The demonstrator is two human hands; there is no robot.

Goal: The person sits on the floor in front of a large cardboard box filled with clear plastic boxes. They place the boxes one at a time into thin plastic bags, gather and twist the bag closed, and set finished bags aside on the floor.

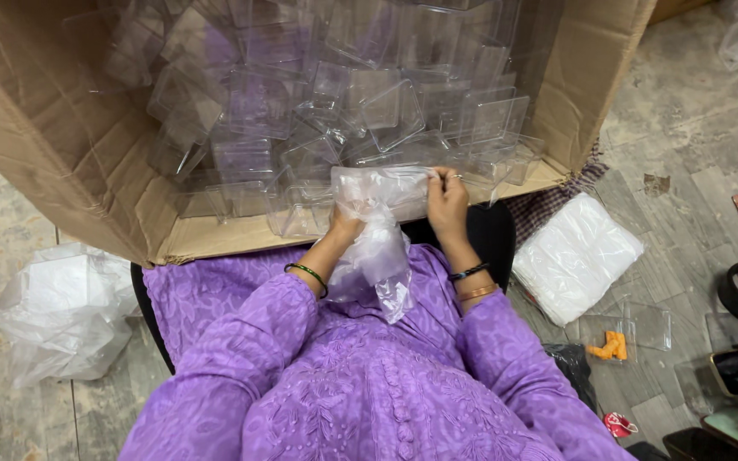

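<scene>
Glossy thin plastic bag (375, 224), matt corrugated cardboard box (61, 145), clear plastic containers (343, 102)

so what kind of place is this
Probably a small packing workspace on a floor: a big cardboard box full of clear plastic containers, a stack of white bags, and both hands on a plastic bag.

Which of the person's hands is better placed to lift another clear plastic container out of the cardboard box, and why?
Probably the right hand: it pinches only the top edge of the plastic bag, right beside the clear plastic containers in the cardboard box. The left hand is wrapped in the bag's bulk, supporting it.
</scene>
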